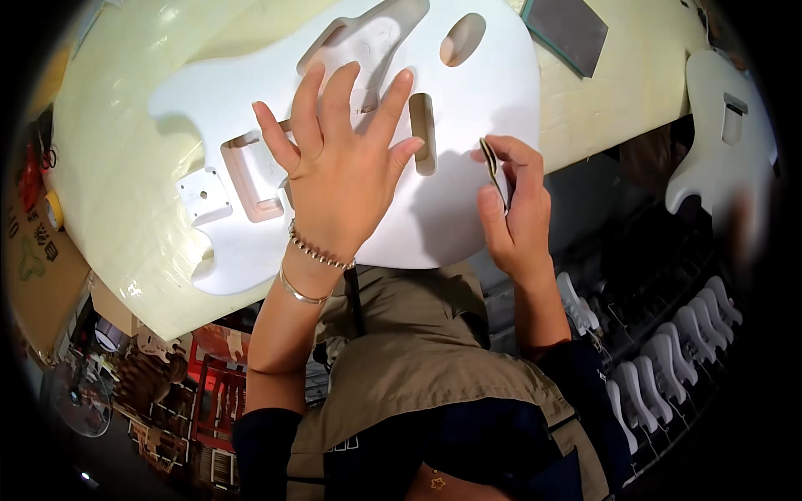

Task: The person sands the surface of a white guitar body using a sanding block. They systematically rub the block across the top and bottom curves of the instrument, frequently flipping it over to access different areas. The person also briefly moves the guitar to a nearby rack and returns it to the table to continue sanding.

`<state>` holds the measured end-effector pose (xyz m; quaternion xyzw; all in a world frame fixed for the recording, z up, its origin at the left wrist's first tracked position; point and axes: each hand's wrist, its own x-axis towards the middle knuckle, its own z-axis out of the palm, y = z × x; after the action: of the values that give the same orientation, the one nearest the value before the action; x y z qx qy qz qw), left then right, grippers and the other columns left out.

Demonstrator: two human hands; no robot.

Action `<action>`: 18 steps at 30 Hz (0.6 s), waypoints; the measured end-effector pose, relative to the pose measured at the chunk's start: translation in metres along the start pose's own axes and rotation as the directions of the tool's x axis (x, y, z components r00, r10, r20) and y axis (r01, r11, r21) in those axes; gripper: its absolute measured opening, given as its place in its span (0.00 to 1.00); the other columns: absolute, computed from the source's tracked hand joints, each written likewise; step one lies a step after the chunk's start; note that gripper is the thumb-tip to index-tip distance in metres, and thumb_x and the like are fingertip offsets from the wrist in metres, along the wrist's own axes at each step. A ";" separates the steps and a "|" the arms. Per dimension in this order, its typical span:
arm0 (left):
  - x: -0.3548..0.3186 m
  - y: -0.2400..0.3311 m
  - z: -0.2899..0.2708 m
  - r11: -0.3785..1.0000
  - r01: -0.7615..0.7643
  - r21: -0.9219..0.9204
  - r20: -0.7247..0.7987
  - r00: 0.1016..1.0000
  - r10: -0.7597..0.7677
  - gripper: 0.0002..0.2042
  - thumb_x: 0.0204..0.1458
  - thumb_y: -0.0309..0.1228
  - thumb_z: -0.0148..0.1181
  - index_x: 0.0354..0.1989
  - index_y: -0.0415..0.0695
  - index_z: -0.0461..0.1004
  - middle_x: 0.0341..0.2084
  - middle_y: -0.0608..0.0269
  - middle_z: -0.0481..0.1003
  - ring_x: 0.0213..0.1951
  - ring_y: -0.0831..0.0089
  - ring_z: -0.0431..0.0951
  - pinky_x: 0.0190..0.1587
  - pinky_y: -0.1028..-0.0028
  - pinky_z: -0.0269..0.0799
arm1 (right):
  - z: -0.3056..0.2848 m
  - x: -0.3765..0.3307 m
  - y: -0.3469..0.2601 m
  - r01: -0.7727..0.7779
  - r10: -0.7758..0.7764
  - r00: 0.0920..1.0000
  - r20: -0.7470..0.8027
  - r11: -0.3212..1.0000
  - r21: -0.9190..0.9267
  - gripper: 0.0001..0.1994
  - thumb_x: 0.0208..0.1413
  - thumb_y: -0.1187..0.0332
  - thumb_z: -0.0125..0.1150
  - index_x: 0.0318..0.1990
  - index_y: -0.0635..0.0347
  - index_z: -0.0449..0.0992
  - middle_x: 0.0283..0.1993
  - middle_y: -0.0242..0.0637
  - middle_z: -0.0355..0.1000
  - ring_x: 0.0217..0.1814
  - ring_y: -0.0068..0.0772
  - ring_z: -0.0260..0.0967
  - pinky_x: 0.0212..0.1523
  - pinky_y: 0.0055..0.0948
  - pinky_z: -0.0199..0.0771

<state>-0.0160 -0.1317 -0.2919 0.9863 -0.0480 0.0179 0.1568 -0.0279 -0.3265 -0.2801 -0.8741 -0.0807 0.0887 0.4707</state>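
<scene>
White guitar body [472, 100], smooth and matte, with softly rounded edges and curved horns pointing left. Lies flat on a table [109, 138] wrapped in glossy, wrinkled, pale yellow film, with the near right edge reaching past the tabletop. Shows several hollows: a rectangular cavity [255, 194] with rounded corners and pinkish-brown walls, a slim upright slot [424, 134], a tilted oval recess [464, 40] and a broad, irregular pocket [368, 37] on the far side.

Left hand [338, 154]: wide open above the middle of the body, fingers fanned toward the far side, palm down, gripping nothing; cannot tell whether touching the surface. Right hand [520, 192]: curled at the body's near right edge, pinching a thin folded sheet [493, 171], pale along its edges, between thumb and fingers.

Far right on the film: a flat, dark grey, green-edged block [568, 32].
</scene>
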 end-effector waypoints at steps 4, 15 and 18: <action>-0.002 0.006 0.002 0.993 0.015 0.118 0.021 1.000 -0.017 0.27 0.47 0.47 0.61 0.58 0.68 0.67 0.54 0.64 0.61 0.62 0.59 0.53 0.63 0.42 0.28 | 0.004 0.015 -0.003 0.028 -0.033 0.995 -0.099 0.998 -0.051 0.22 0.52 0.63 0.59 0.52 0.65 0.65 0.45 0.45 0.69 0.39 0.43 0.70 0.37 0.30 0.71; -0.069 0.016 -0.003 0.994 0.106 0.033 0.220 0.969 -0.111 0.32 0.46 0.47 0.61 0.60 0.46 0.65 0.60 0.62 0.55 0.65 0.56 0.48 0.63 0.43 0.22 | 0.057 0.043 0.004 0.349 -0.442 0.890 -0.112 0.818 -0.457 0.24 0.37 0.62 0.70 0.45 0.59 0.75 0.45 0.37 0.68 0.36 0.36 0.64 0.33 0.31 0.63; -0.085 0.012 0.002 0.987 0.161 0.021 0.196 0.967 -0.162 0.32 0.49 0.50 0.58 0.60 0.47 0.64 0.61 0.63 0.55 0.64 0.55 0.49 0.63 0.43 0.22 | 0.056 0.036 -0.010 0.266 -0.353 0.935 -0.026 0.748 -0.607 0.25 0.42 0.62 0.69 0.51 0.54 0.76 0.48 0.37 0.68 0.35 0.33 0.63 0.32 0.29 0.61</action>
<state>-0.1015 -0.1365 -0.2945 0.9842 0.0171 -0.0927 0.1496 -0.0068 -0.2678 -0.3052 -0.9553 -0.2155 -0.0816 0.1854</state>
